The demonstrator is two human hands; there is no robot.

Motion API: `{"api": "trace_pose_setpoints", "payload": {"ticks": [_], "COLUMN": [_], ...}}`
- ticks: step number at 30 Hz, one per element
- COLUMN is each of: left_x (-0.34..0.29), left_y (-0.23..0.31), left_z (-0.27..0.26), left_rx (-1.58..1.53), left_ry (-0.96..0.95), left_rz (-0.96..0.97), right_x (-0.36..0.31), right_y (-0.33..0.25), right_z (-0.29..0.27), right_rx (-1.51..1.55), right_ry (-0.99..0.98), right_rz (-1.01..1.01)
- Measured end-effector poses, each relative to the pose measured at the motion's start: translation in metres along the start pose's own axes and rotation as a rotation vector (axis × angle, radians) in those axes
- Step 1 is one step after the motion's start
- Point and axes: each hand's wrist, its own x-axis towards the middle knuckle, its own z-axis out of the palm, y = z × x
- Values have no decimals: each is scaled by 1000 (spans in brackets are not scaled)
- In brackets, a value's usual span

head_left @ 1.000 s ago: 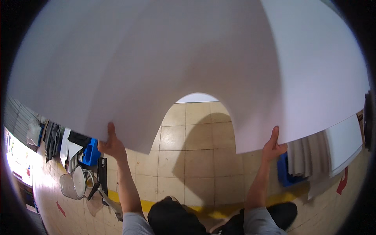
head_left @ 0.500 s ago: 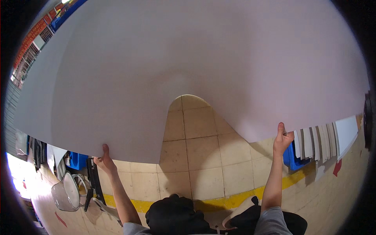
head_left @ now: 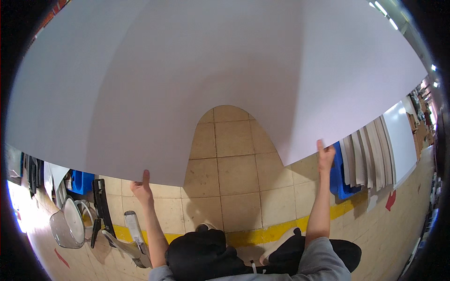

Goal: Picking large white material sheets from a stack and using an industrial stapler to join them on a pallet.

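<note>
A very large pale grey-white sheet [head_left: 197, 56] fills the upper part of the view, with a rounded notch in its near edge. My left hand [head_left: 143, 187] grips that edge left of the notch, thumb on top and fingers underneath. Right of the notch, my right hand [head_left: 325, 157] pinches the edge the same way, its thumb lying over the top. The undersides and the fingers below the sheet are hidden. Tiled floor [head_left: 236, 173] shows through the notch.
At right, a blue bin [head_left: 338, 180] stands beside a row of upright beige boards [head_left: 370, 152] and a white panel [head_left: 401, 140]. A chair [head_left: 75, 222] and a blue container [head_left: 80, 181] are at left. A yellow line [head_left: 281, 228] crosses the floor.
My left hand has shifted right, and my right hand slightly left and up. The sheet's right side has lifted in view, uncovering more of the background at right.
</note>
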Motion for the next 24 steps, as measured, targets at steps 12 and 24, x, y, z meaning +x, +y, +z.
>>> {"api": "trace_pose_setpoints", "payload": {"ticks": [12,24], "left_x": [-20,239], "left_y": [-120,66], "left_z": [1,-143], "left_rx": [-187,735], "left_ry": [314,-336], "left_rz": [-195,-254], "right_x": [-38,143], "right_y": [88,-31], "right_z": [38,-12], "right_rx": [-395,-795], "right_ry": [63,-483], "right_rz": [224,336]}}
